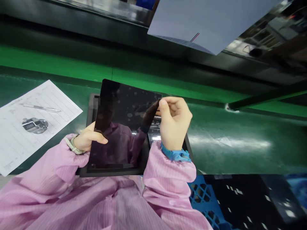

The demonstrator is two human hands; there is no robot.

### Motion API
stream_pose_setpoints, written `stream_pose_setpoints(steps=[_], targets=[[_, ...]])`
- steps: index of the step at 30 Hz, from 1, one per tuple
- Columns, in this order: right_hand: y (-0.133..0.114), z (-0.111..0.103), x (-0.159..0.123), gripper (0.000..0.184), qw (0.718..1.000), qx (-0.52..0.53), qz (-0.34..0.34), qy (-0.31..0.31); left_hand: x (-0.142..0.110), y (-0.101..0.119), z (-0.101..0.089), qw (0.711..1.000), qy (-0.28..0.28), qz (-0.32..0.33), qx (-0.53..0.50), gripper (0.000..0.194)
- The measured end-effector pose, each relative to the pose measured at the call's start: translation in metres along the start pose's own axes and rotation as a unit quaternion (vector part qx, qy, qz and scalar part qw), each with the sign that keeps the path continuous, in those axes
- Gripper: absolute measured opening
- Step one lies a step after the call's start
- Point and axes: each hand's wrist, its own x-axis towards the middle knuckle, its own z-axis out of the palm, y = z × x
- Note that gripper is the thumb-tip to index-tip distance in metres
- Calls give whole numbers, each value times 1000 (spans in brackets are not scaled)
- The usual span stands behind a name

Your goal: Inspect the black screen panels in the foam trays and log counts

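A dark glossy screen panel (122,118) is tilted up over a black tray (92,107) on the green belt. My left hand (88,138) grips the panel's left edge, thumb on the glass. My right hand (174,123) pinches a dark film at the panel's upper right corner, where the film curls away from the glass. Both arms wear pink sleeves; the right wrist carries a blue strap (176,155), and a pale band shows at the left wrist.
A printed form (31,124) lies at the left with a pen (39,108) and a metal hand counter (35,125) on it. A blue crate (206,198) with a dark panel sits at lower right. A white sheet (206,22) hangs above the far rail.
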Motion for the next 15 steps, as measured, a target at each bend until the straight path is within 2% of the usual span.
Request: stream_pose_setpoints(steps=[3,4,5,6,8,10,12,15], targets=[[-5,-1,-12,16,991,-54,-103,71,-1,-2,0,1000,0,-6,3,40],[-8,-4,-18,14,985,-61,-145,76,-2,-2,1,1000,-2,-6,2,42],[-10,-9,-24,11,981,-52,-181,56,-3,-2,3,1000,-5,-5,0,44],[-12,-15,-31,8,978,-25,-205,6,-4,-2,5,1000,-7,-5,-4,46],[-15,-32,-40,10,961,64,-219,-157,-6,-1,9,1000,-14,-6,-14,50],[-18,-48,-44,13,916,142,-207,-313,-7,0,12,999,-23,-13,-23,49],[-21,-61,-43,15,877,176,-197,-402,-7,0,13,999,-36,-18,-29,46],[-29,-68,-41,16,845,145,-210,-469,-6,-4,10,998,-65,-11,-23,49]])
